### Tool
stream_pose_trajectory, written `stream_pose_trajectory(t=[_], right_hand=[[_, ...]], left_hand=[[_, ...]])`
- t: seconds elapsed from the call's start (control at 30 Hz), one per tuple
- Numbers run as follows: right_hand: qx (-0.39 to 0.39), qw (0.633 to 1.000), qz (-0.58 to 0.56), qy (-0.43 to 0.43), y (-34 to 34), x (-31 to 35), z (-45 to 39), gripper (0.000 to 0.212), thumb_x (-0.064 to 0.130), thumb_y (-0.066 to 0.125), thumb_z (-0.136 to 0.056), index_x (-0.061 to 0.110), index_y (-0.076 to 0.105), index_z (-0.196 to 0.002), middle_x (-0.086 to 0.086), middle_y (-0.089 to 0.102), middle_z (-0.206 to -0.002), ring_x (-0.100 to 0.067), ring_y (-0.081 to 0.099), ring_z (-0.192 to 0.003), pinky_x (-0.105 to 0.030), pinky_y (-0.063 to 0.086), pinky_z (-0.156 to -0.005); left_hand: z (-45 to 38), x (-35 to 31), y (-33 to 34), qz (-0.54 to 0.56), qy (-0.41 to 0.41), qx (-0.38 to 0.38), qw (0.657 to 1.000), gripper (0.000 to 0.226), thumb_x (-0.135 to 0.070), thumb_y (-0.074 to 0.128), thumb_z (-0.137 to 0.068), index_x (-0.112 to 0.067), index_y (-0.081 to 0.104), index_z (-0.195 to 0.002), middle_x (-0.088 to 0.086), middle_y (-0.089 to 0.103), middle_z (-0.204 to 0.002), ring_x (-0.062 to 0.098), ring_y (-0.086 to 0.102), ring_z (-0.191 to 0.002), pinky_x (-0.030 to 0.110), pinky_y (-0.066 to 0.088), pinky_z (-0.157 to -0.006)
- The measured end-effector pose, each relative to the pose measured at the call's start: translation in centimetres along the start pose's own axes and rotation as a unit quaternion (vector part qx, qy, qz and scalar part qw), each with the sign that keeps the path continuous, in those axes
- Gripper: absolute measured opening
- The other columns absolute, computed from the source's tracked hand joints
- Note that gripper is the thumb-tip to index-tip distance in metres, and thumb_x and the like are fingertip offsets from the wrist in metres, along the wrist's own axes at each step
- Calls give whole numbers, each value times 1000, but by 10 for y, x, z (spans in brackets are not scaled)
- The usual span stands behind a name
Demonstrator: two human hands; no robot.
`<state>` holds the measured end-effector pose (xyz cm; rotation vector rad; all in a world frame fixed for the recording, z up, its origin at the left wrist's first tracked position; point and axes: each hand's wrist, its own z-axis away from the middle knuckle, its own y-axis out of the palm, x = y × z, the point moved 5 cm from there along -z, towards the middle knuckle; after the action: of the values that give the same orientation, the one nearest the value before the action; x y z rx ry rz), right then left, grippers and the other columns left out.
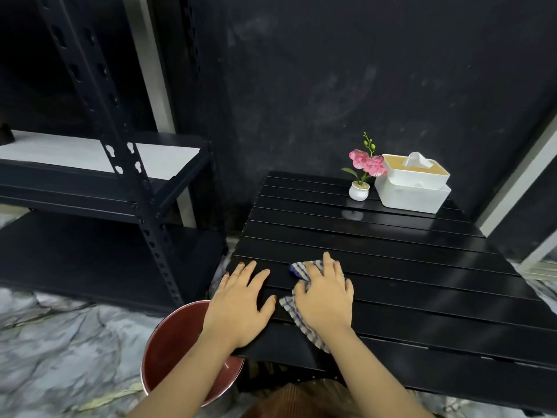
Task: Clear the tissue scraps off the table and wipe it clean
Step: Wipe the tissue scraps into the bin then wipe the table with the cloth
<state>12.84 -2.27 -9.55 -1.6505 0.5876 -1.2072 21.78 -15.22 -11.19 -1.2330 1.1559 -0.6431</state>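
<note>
A black slatted table [407,273] fills the right half of the view. My left hand [241,306] lies flat on its near left corner, fingers spread and straight. Beside it, my right hand [325,297] presses flat on a blue-and-white checked cloth [297,270] that lies bunched on the slats; cloth ends stick out ahead of the fingers and behind the wrist. No tissue scraps show on the tabletop.
A red bucket [168,345] stands on the floor under the table's near left corner. A white tissue box [413,184] and a small potted pink flower [360,182] sit at the table's far right. A dark metal shelf rack [120,164] stands left.
</note>
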Motion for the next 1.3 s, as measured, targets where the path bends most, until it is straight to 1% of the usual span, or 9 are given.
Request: stream_pose_trajectory(t=[0.13, 0.33, 0.47, 0.57, 0.7, 0.8, 0.93, 1.07, 1.3], right_hand=[[7, 1000, 16, -10, 6, 7, -15, 46, 31, 34, -92, 27, 35, -137, -4, 17, -156, -27, 8, -144, -46, 13, -116], [36, 992, 27, -116, 8, 14, -1, 43, 28, 31, -95, 30, 36, -137, 3, 29, -152, -19, 14, -143, -38, 15, -116], [58, 985, 28, -158, 1, 7, 23, 44, 29, 30, -95, 29, 33, -140, 6, 30, -152, -16, 13, -144, -34, 14, -116], [61, 987, 33, -148, -6, -17, 39, 49, 37, 22, -92, 32, 33, -139, 9, 30, -151, -14, 14, -143, -33, 16, -116], [46, 990, 48, -125, -25, -64, 49, 75, 51, 2, -73, 33, 35, -138, 10, 31, -151, -14, 17, -143, -33, 19, -118], [38, 994, 54, -85, -42, -99, 44, 54, 43, 19, -89, 30, 36, -138, 8, 30, -151, -14, 17, -143, -31, 16, -118], [11, 998, 50, -45, -58, -129, 24, 59, 41, 18, -85, 23, 41, -136, 2, 34, -150, -18, 21, -142, -30, 17, -118], [-18, 999, 50, 0, -62, -131, -1, 42, 24, 34, -94, 20, 41, -136, 0, 35, -150, -21, 24, -140, -34, 23, -115], [7, 997, 70, -33, -45, -103, -14, 44, 25, 30, -93, 22, 40, -136, 3, 39, -148, -20, 24, -140, -36, 25, -114]], left_hand=[[-2, 1, 3, -12, -2, 10, 1000, 85, -64, 3, -68, -35, 20, -145, -4, 14, -158, 15, 5, -147, 34, 4, -119], [0, 1, 2, -4, -6, 17, 1000, 85, -65, 4, -68, -34, 22, -145, -4, 15, -158, 15, 7, -147, 33, 4, -118], [2, 0, 0, -4, -9, 27, 1000, 68, -58, 19, -82, -33, 21, -145, -4, 15, -158, 15, 6, -147, 34, 4, -119], [4, -2, -1, -5, -9, 28, 1000, 57, -51, 31, -92, -33, 20, -146, -4, 13, -158, 15, 5, -147, 34, 3, -120], [5, -2, -2, -5, -7, 31, 999, 56, -48, 32, -94, -33, 19, -146, -5, 12, -159, 15, 4, -147, 34, 2, -120], [5, -3, -3, 1, -6, 29, 1000, 56, -48, 32, -94, -32, 20, -146, -4, 12, -159, 15, 4, -147, 35, 2, -120], [4, -4, -3, -2, -6, 26, 1000, 56, -48, 32, -94, -32, 21, -146, -4, 13, -158, 15, 5, -147, 35, 3, -120], [3, -5, -3, 0, -6, 24, 1000, 56, -46, 34, -94, -31, 21, -146, -3, 14, -158, 15, 5, -147, 35, 3, -120], [2, -6, -5, 2, -4, 15, 1000, 55, -45, 37, -93, -31, 25, -145, -3, 17, -157, 16, 9, -146, 35, 7, -120]])
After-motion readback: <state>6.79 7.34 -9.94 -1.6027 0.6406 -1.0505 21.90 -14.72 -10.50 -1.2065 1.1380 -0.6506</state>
